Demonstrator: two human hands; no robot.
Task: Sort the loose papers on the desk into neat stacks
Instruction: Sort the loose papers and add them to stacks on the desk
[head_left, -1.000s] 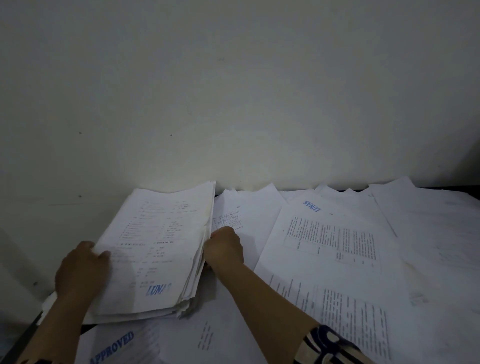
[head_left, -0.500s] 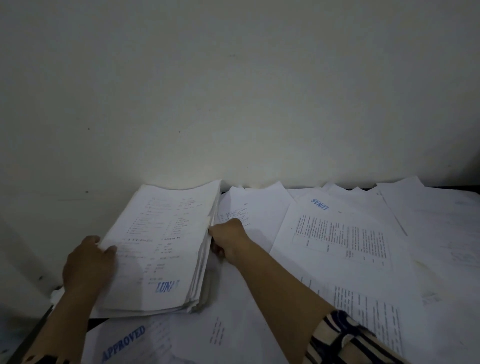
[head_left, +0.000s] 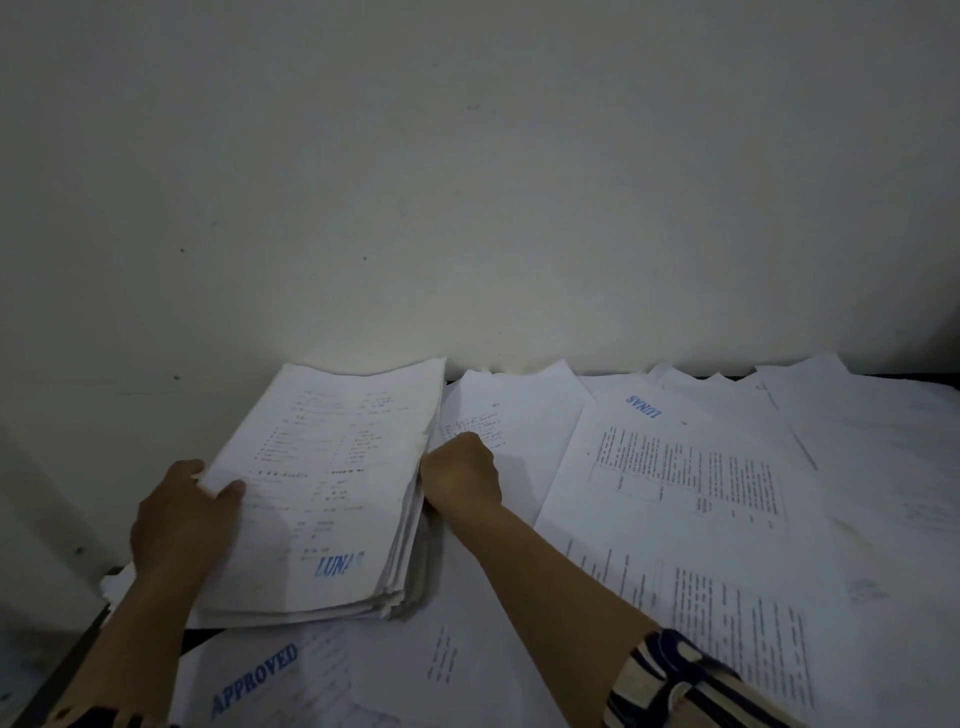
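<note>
- Left hand (head_left: 179, 514) grips the stack's (head_left: 332, 483) left edge, thumb on the top sheet
- Right hand (head_left: 460, 475), fingers curled, grasps the stack's right edge
- The stack sits at the desk's left, loose papers (head_left: 675, 493) spread beside it

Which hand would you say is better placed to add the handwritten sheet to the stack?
Probably the right hand: it sits over the handwritten sheet, while the left hand grips the stack.

Stack (head_left: 332, 493) edge now squarer between both hands
</note>
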